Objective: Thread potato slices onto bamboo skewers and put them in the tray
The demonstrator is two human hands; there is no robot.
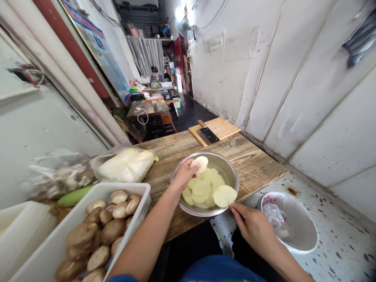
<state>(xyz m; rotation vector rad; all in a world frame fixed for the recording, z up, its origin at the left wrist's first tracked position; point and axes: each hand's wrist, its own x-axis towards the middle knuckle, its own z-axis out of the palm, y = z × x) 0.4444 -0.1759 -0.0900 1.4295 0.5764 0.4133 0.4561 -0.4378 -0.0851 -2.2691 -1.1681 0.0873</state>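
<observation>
My left hand (186, 174) pinches a thin, pale potato slice (199, 164) above the far left part of a metal bowl (234, 171). Between the fingertips of my right hand (249, 219) is the near end of a bamboo skewer (210, 181). Another potato slice (225, 196) is threaded on that skewer close to my right fingers, over the bowl's near right rim. The skewer's far end points up toward the slice in my left hand; whether it touches that slice I cannot tell. More potato slices (201, 187) lie in water inside the bowl.
Several loose skewers (246, 172) lie right of the bowl. A cleaver (208, 134) rests on a cutting board (226, 128). A white crate of mushrooms (113, 227) and bagged food (126, 163) stand left; a bin (293, 223) is right. A person (156, 76) sits far back.
</observation>
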